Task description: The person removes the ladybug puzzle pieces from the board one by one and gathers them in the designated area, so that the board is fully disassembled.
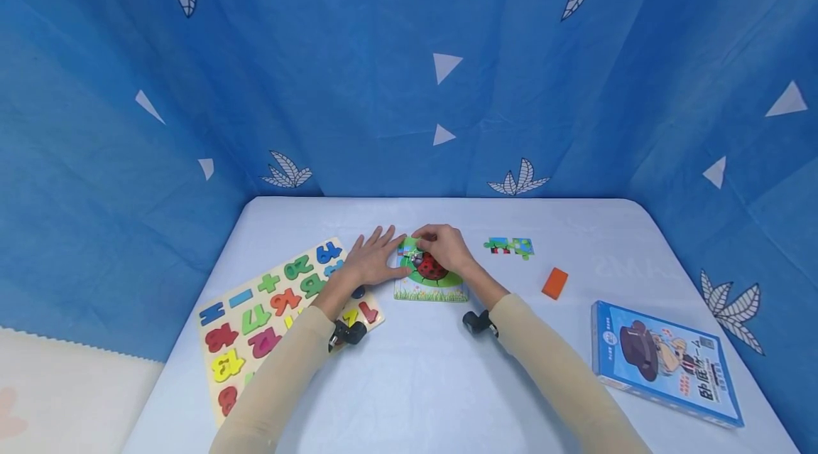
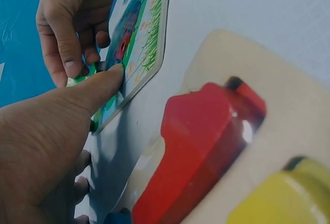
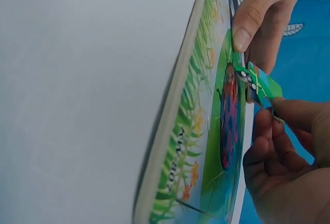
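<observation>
A ladybug puzzle board lies near the table's middle, its grassy edge toward the person. My right hand pinches a small green puzzle piece between thumb and fingers, tilted above the board's far part; the right wrist view shows this grip. My left hand lies at the board's left side with fingers spread, its thumb resting on the board. Under the right hand, part of the board is hidden.
A wooden number board with coloured numerals lies at the left, partly under the left arm. Right of the puzzle are two loose pieces, an orange block and a blue box. Blue curtains stand behind the table.
</observation>
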Motion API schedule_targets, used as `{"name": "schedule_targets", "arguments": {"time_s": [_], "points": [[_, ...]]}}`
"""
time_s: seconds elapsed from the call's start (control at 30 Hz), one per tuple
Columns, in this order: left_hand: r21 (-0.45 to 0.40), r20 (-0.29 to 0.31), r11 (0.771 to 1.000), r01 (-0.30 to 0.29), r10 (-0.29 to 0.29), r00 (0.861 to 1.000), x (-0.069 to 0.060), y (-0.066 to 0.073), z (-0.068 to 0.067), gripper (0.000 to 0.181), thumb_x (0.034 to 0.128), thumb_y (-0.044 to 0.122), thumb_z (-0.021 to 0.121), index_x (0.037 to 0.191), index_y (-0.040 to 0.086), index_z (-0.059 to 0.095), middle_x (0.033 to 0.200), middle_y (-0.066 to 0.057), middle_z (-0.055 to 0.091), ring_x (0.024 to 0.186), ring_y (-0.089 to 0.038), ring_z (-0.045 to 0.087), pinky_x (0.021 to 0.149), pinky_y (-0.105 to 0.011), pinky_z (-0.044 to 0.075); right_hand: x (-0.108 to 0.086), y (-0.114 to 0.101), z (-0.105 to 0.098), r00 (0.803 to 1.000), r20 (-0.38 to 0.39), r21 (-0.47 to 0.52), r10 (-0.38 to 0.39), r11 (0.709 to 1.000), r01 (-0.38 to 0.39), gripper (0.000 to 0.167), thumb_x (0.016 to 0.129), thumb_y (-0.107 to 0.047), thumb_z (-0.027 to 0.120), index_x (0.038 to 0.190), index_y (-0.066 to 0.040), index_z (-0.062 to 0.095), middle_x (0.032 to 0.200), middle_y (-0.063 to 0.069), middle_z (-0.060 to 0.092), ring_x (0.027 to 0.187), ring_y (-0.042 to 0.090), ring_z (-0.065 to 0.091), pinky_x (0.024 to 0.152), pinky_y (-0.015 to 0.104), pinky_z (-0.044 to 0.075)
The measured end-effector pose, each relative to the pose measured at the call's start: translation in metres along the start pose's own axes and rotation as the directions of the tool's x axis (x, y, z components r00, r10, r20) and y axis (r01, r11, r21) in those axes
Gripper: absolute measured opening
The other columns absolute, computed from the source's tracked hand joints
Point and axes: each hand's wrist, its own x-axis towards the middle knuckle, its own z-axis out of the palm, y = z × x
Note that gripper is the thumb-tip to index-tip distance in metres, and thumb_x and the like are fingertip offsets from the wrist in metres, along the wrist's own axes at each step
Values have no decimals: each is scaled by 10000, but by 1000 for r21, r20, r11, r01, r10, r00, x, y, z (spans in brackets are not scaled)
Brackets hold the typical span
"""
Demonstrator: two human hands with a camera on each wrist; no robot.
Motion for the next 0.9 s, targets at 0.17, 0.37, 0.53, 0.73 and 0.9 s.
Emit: {"name": "schedule_targets", "arguments": {"time_s": [0.17, 0.37, 0.53, 0.73, 0.9], "points": [[4, -4, 1000, -4, 4, 1000, 0, 0, -1, 886, 926, 717, 501, 1629, 278, 189, 1700, -40, 72, 1561, -306, 13, 1221, -601, 64, 0, -1, -3, 1000, 20, 26, -8, 1000, 8, 180, 996, -213, 650, 1139, -221, 759, 1088, -6, 735, 950, 164, 670, 802, 370, 563], [-1, -5, 1000, -7, 7, 1000, 0, 0, -1, 880, 926, 717, 499, 1628, 287, 190, 1699, -45, 77, 1560, -311, 17, 1220, -603, 68, 0, 0, -17, 1000, 26, 80, -13, 997, 11, 179, 1001, -230, 646, 1142, -206, 753, 1080, -3, 734, 965, 199, 672, 772, 362, 555], [-7, -4, 1000, -7, 7, 1000, 0, 0, -1, 879, 924, 718, 499, 1628, 293, 189, 1700, -44, 67, 1561, -308, 4, 1222, -597, 58, -1, 3, -40, 1000, 24, 138, -7, 990, 3, 176, 1016, -236, 623, 1127, -176, 745, 1021, 73, 735, 925, 279, 691, 721, 408, 546], [-10, -8, 1000, -9, 9, 1000, -1, 0, -1, 873, 929, 708, 503, 1629, 296, 181, 1701, -40, 64, 1561, -299, -2, 1224, -593, 50, -2, 8, -68, 999, 37, 148, -6, 989, 0, 167, 1013, -232, 632, 1113, -154, 740, 1059, 122, 726, 927, 326, 690, 763, 483, 544], [-15, -13, 1000, -22, 22, 1000, -3, 0, -1, 873, 932, 697, 510, 1629, 282, 187, 1700, -54, 73, 1560, -311, 9, 1222, -597, 52, -4, 16, -88, 998, 66, 85, 24, 996, -30, 180, 1014, -246, 630, 1127, -159, 740, 1082, 77, 720, 951, 321, 686, 779, 450, 525]]}}
